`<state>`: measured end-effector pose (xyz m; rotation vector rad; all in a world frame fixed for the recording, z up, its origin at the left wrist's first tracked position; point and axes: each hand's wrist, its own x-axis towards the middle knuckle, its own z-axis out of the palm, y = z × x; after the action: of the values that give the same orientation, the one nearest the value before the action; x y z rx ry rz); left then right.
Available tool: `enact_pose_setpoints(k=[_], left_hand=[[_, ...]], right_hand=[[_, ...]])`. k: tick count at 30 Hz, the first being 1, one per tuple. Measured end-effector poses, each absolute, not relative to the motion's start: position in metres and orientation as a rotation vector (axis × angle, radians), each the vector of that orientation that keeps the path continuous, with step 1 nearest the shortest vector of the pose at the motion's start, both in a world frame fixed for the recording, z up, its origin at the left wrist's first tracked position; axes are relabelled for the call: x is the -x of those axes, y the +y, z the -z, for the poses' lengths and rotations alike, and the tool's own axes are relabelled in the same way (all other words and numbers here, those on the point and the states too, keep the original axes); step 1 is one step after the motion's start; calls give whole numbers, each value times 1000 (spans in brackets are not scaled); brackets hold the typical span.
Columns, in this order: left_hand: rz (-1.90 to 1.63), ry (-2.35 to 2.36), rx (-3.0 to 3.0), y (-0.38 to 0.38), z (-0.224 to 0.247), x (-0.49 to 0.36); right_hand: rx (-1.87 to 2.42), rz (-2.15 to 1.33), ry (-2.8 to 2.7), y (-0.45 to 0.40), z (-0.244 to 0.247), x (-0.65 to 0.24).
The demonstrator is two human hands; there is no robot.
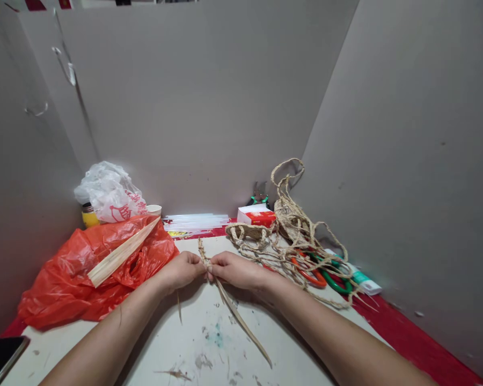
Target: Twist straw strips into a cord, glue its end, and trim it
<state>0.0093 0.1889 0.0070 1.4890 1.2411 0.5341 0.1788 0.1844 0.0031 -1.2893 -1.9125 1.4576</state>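
Observation:
Above the middle of the white board, my left hand (186,269) and my right hand (232,268) meet, fingertips nearly touching. Both pinch a short straw braid (201,247), whose plaited end points away from me. From under my fingers a long loose dried-leaf strip (245,325) trails towards me and to the right. A thin wisp of fibre (179,308) hangs below my left hand. The exact spot where the strands cross is hidden by my fingertips.
On the left, a red plastic bag (68,268) carries a wide dried leaf piece (123,253). A tangled heap of braided cord (293,230) lies right, over orange-handled scissors (312,276) and green handles (338,284). Behind are a red-white box (256,215) and pliers (260,194).

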Motion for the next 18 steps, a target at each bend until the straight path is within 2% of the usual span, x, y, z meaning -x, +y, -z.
enact_pose_setpoints(k=[6, 13, 18], left_hand=[[-540, 1219, -1402, 187, -3, -12], [-563, 1116, -1275, 186, -4, -12], [-548, 1060, -1215, 185, -6, -11]], right_hand=[[1456, -1057, -2093, 176, -19, -187], [1493, -832, -2277, 159, -25, -171], [1557, -479, -2491, 141, -29, -163]])
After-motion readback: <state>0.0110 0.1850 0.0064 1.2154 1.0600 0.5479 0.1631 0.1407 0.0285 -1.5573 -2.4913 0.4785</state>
